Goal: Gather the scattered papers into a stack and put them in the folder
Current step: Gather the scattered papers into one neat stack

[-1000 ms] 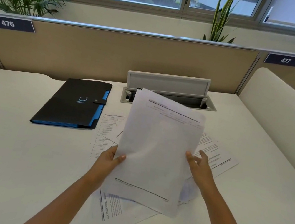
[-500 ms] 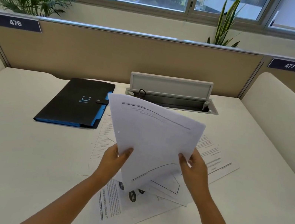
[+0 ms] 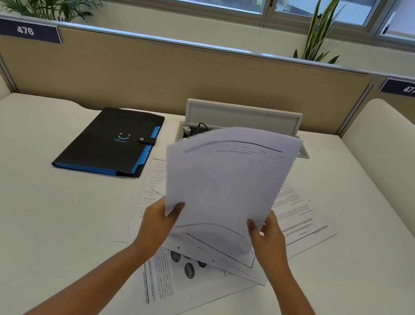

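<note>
Head view, looking down over my white desk point(image 3: 14, 207), with the beige partition point(image 3: 172, 80) along its far edge. Well to the left of my work lies the black folder point(image 3: 109, 143), flat and snapped shut, blue tabs showing along its right side. It has not been opened yet, so nothing is filed. Spread across the desk in front of me are the loose sheets point(image 3: 300, 217): one fanned out to the right, one peeking out at the left, and one nearest me with dark round marks on it. They overlap at odd angles and still have to be collected. Above them I hold the gathered papers point(image 3: 223, 187) upright, bowed towards me, their lower edge just over the sheets below. How many sheets are in this bundle I cannot say — the edges blur together. My left hand point(image 3: 160, 221) pinches the bundle's lower left corner, thumb on the near face; my right hand point(image 3: 268, 240) grips the lower right edge the same way. I judge the job under half done — gathering is in progress, squaring the stack and filling the folder remain
</note>
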Demonstrator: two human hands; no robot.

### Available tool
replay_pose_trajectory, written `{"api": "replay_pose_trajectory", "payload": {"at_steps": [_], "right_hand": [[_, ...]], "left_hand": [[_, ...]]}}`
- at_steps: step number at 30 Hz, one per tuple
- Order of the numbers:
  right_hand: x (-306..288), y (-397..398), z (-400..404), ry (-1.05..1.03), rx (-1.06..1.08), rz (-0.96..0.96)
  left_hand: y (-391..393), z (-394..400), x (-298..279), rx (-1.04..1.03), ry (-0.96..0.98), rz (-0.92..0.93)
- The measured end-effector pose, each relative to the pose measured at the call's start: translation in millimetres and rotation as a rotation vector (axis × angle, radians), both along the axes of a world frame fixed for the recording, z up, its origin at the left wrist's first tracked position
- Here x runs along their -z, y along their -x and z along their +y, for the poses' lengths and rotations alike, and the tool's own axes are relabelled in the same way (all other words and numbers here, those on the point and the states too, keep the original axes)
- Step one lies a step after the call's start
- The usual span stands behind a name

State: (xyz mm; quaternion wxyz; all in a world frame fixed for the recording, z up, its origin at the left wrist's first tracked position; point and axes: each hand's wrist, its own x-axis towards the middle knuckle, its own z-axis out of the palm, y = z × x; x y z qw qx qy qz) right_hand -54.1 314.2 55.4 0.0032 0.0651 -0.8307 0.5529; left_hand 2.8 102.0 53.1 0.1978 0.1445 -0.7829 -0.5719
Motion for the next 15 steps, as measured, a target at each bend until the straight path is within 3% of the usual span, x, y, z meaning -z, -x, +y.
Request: {"api": "replay_pose_trajectory", "payload": {"at_steps": [5, 11, 15], "right_hand": [[28, 6, 16, -0.140, -0.032, -0.001], [68, 10, 27, -0.715, -0.078, -0.058], [82, 6, 27, -0.808, -0.027, -0.001]], "left_hand": [[-9, -35, -6, -0.140, -0.052, 0.064], [-56, -82, 23, -0.219, -0.075, -0.143], [-99, -117, 48, -0.340, 0.018, -0.271]]}}
